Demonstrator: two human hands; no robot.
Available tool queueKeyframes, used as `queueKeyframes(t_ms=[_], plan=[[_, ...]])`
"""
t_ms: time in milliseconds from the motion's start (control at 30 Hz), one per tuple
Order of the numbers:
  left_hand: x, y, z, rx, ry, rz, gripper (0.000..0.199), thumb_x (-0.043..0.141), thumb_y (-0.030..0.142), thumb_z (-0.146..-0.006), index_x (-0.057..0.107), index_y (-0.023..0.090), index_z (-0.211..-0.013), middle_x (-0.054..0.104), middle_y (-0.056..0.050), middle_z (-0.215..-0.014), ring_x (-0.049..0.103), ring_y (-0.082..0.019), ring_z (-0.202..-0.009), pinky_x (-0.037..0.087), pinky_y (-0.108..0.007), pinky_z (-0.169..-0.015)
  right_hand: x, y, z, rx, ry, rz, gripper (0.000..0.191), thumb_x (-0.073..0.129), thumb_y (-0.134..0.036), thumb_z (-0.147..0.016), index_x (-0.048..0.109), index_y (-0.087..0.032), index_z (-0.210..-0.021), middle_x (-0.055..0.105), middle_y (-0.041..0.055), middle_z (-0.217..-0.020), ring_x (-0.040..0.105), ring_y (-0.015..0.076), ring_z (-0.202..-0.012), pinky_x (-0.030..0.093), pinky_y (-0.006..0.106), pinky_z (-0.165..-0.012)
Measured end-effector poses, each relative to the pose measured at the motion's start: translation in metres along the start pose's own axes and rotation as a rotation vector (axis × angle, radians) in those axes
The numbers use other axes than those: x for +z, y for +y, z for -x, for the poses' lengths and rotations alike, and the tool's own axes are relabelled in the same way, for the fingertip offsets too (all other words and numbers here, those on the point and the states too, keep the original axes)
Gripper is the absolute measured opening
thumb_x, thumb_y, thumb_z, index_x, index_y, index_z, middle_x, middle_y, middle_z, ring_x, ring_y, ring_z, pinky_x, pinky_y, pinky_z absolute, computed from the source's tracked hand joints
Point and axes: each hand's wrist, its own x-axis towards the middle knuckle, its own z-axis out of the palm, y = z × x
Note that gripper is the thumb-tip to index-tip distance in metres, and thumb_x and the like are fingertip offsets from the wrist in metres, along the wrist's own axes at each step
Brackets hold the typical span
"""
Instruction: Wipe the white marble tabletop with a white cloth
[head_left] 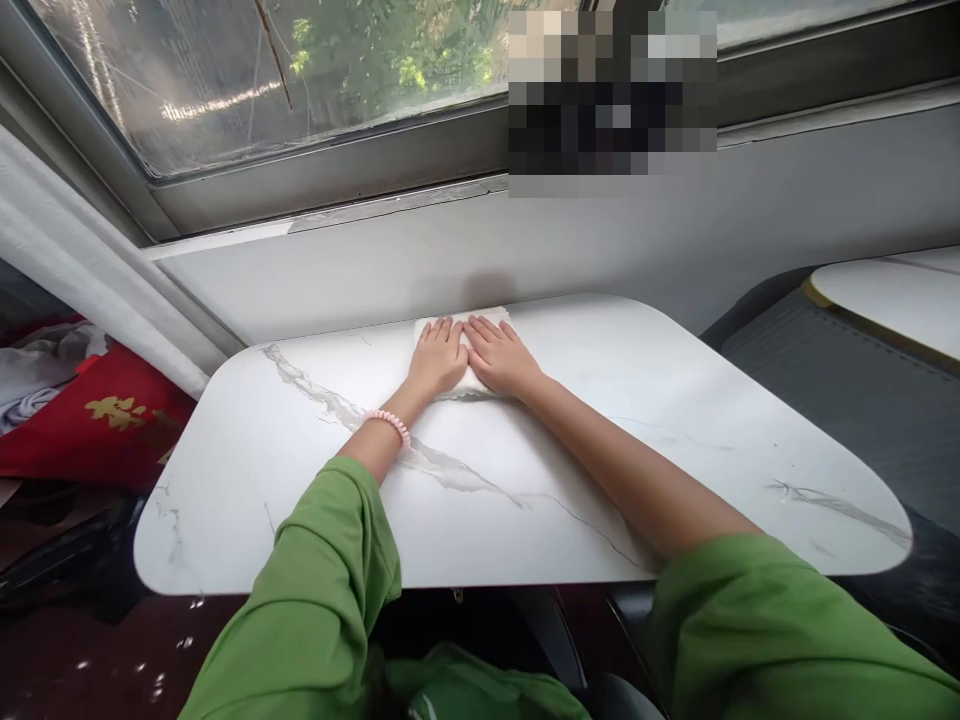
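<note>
A folded white cloth (pixel 471 384) lies flat near the far edge of a white marble-patterned table (pixel 600 450). My left hand (pixel 439 357) rests flat on the cloth's left part, fingers stretched forward. On its right part lies my right hand (pixel 501 352), palm down with the fingers extended. The two hands almost meet in the middle, thumbs close together. Both palms hide much of the cloth. A pink coiled band (pixel 388 425) circles my left wrist.
Behind the table stand a white wall (pixel 337 285) and a window (pixel 300 90). A red bag (pixel 105 420) with white fabric sits at the left, near a white pipe or post (pixel 97 250). Another white tabletop (pixel 900 295) and a grey surface (pixel 832 370) are at the right.
</note>
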Motion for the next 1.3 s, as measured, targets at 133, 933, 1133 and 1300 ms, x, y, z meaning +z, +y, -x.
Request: queueKeyframes(t_ms=[133,933,1133,1300], plan=[[-0.007,0.025,0.05,0.009,0.002,-0.01,0.051,0.028,0.024,-0.097,0.034,0.004,-0.144,0.032,-0.014,-0.152,0.024,-0.022,-0.142,0.014,-0.038,-0.119,-0.006,-0.013,0.051,-0.046,0.012,0.033,0.057,0.018,-0.028,-0.095,0.034,-0.005,-0.146,0.033,0.0145,-0.152,0.028,0.0245,-0.141,0.023,0.047,-0.114],[-0.035,0.057,0.186,0.074,-0.05,0.07,0.053,0.026,0.027,-0.096,0.034,0.003,-0.144,0.028,-0.015,-0.153,0.019,-0.024,-0.144,0.016,-0.042,-0.12,-0.027,-0.088,0.175,-0.132,0.09,0.056,0.057,0.023,-0.026,-0.093,0.037,-0.003,-0.144,0.037,0.0161,-0.15,0.028,0.0268,-0.141,0.023,0.05,-0.114],[-0.028,0.0,0.135,-0.015,-0.026,0.041,0.051,0.029,0.022,-0.094,0.037,0.006,-0.142,0.033,-0.013,-0.152,0.023,-0.022,-0.143,0.016,-0.042,-0.119,-0.011,-0.093,0.094,-0.105,0.032,0.017,0.056,0.021,-0.025,-0.094,0.038,-0.003,-0.143,0.035,0.0147,-0.151,0.029,0.0256,-0.141,0.023,0.048,-0.114],[-0.023,-0.061,0.076,-0.054,0.011,-0.009,0.05,0.031,0.02,-0.093,0.039,0.007,-0.14,0.037,-0.013,-0.15,0.028,-0.021,-0.141,0.017,-0.04,-0.118,0.004,-0.097,0.007,-0.079,-0.005,-0.005,0.057,0.023,-0.024,-0.094,0.035,-0.003,-0.145,0.034,0.0141,-0.152,0.027,0.0248,-0.141,0.019,0.047,-0.115]])
